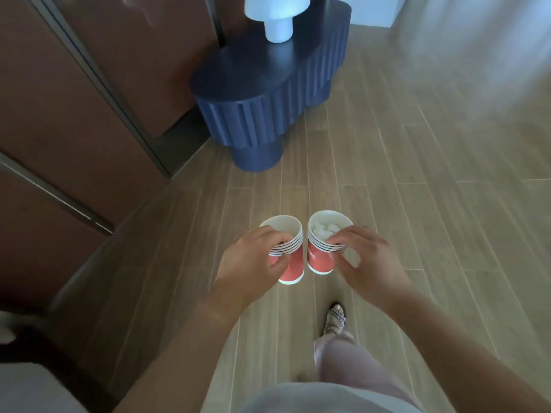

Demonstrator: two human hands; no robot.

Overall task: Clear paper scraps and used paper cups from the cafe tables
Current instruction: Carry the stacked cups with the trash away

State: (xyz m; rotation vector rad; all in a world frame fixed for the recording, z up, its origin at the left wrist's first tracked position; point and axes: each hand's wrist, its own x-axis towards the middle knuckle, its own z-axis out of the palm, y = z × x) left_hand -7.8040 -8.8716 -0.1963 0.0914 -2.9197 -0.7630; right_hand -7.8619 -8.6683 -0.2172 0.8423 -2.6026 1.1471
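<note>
The person held two stacks of nested red paper cups in the air above the wooden floor [417,204], one in each hand, and the stacks stood upright, just beside each other. The left hand [250,257] gripped the left stack [291,268] from its outer side. Its fingers [268,236] curled over the white rims and its thumb pressed on the red wall below. The right hand [366,257] held the right stack [320,259] the same way, with its fingers [348,236] bent over the near edge of the rims and its thumb tucked against the side. The top cup of the right stack held white paper scraps [323,229], while the top cup of the left stack showed only its white inside. Well ahead stood a dark blue fluted counter [268,70] carrying a white lamp [278,22]. A sandalled foot [335,320] showed below the hands.
</note>
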